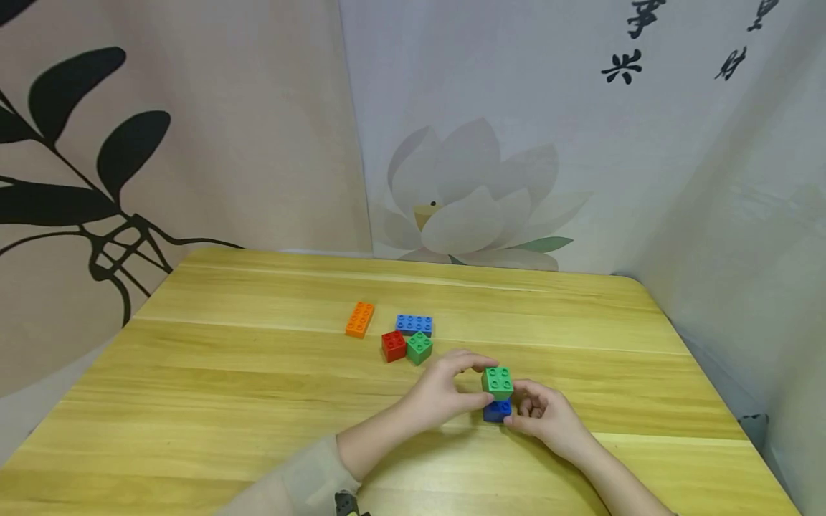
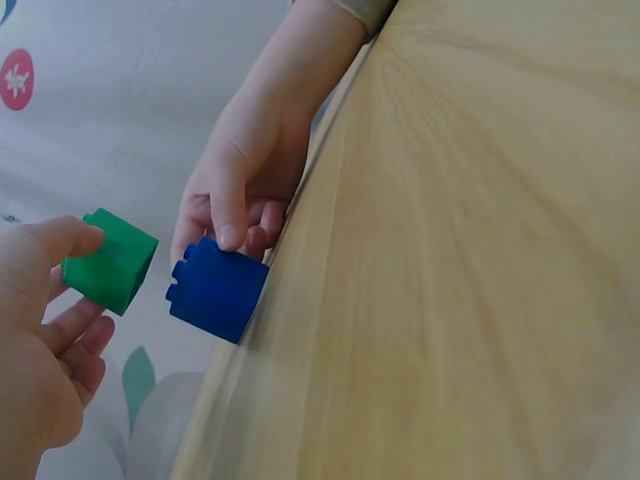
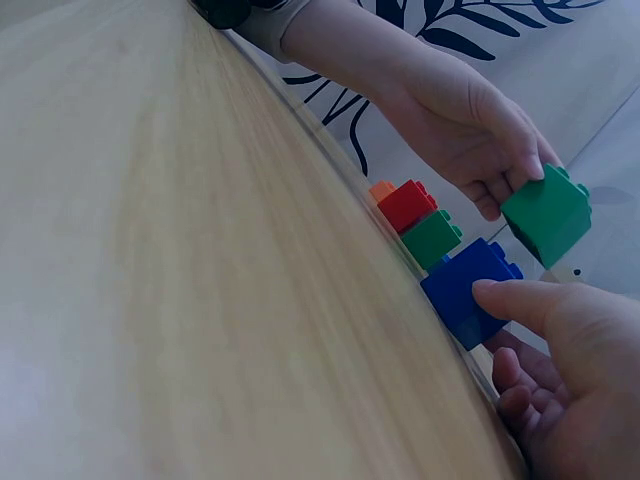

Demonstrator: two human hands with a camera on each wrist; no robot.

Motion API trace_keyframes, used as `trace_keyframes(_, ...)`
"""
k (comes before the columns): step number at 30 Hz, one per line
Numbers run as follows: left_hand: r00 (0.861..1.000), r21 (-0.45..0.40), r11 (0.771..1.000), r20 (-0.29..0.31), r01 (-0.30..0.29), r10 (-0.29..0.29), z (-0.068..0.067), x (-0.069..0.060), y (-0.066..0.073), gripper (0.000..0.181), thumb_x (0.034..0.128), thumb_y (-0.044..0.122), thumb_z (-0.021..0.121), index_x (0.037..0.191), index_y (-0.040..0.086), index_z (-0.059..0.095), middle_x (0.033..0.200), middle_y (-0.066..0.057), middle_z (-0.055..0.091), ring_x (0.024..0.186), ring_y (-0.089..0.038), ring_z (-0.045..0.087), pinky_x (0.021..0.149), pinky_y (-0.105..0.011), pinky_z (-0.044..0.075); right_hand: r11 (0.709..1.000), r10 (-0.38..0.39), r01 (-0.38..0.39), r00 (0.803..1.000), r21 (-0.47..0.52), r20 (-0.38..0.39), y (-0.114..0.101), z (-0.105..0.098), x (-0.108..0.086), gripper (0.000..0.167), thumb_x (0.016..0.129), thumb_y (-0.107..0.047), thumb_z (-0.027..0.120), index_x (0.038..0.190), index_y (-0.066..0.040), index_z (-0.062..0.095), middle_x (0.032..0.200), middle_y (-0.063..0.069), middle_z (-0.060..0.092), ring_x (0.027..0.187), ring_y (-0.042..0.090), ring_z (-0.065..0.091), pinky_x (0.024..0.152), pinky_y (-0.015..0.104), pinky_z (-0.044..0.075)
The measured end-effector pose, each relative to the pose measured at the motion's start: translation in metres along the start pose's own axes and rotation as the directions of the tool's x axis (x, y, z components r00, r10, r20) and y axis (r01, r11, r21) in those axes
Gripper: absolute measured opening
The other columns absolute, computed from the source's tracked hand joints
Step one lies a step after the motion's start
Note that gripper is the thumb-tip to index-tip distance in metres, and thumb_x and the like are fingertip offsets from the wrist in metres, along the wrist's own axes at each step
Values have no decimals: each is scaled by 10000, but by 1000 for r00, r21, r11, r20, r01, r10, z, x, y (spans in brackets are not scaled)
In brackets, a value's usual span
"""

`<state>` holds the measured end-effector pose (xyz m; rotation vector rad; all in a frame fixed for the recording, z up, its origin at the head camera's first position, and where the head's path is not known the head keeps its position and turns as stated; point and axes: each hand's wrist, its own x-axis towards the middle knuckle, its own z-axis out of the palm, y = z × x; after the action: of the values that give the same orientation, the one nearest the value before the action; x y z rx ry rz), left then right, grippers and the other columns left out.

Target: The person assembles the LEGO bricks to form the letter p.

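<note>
A green square building brick with studs on top is pinched between the thumb and fingers of my left hand. Just below it, a dark blue brick stands on the table. My right hand grips that blue brick between thumb and forefinger, its other fingers curled. In the left wrist view a gap shows between the green brick and the blue brick. The right wrist view also shows the green brick tilted and apart from the blue brick's studs.
Left of the hands and farther back, a red brick touches a second green brick. Behind them lies a long blue brick; an orange long brick is off to the left. A printed curtain hangs behind the wooden table.
</note>
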<state>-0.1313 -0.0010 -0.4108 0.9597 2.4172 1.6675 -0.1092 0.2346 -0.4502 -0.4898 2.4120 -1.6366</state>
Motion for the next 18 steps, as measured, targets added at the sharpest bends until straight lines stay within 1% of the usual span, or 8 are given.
trace_keyframes(4,1000,5,1000,7,1,-1,5,1,-2,452,798,117,777,1231,141,646,1109,98,610,1036,-76,530,951,-370,429,1000,-7,7,1000,6,0,1,0,0,480,800,-60,758,1230,46,571,827,90,578,665,104,516,561,224,452)
trace_keyframes(9,999,6,1000,27,18,-18,7,2,-3,449,797,122,779,1227,126,648,1115,100,609,1036,-57,523,947,-342,421,1000,-20,20,1000,16,7,2,0,0,479,803,-63,757,1232,39,571,827,93,582,668,106,521,565,222,458)
trace_keyframes(14,999,13,1000,37,12,-12,9,3,-4,444,796,131,783,1219,109,653,1122,92,623,1039,-70,533,931,-333,429,999,-45,45,999,14,8,3,-1,0,466,803,-52,754,1220,44,572,819,95,578,660,96,518,559,216,458)
trace_keyframes(18,999,16,1000,43,9,-10,10,2,-6,443,792,133,785,1215,104,657,1118,89,632,1034,-67,535,915,-320,438,999,-42,42,999,3,5,3,-1,0,468,799,-58,757,1219,39,575,802,88,572,651,92,512,554,213,453)
